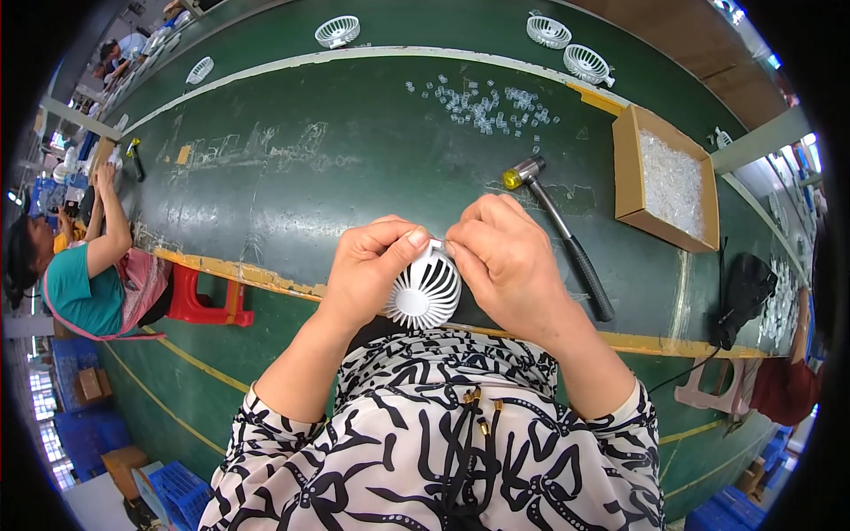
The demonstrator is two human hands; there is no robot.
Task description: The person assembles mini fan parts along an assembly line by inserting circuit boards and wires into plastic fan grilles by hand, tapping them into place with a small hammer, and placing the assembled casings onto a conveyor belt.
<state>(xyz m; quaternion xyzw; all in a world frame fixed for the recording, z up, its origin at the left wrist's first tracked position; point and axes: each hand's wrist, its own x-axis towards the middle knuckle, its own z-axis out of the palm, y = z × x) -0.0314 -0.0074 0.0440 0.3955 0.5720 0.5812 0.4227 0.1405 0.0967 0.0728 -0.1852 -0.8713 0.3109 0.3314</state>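
A white slatted fan cover (427, 292) hangs at the table's near edge, its round hub facing me. My left hand (370, 270) is closed on its upper left side, with the thumb pressed by a small white tab at the top. On the other side of that tab, my right hand (506, 261) is pinched tight. Whatever sits between its fingertips is hidden or too small to name. Right of my hands lies a mallet (571, 234) with a yellow face and a black grip. Beyond it, small clear plastic pieces (487, 111) are scattered over the green table.
An open cardboard box (630, 164) full of clear pieces stands at right, near a black object (744, 292) with a cord. More fan covers (337, 32) rest on the far strip behind a raised pale edge. At left, a co-worker (88, 274) sits by a red stool (208, 296).
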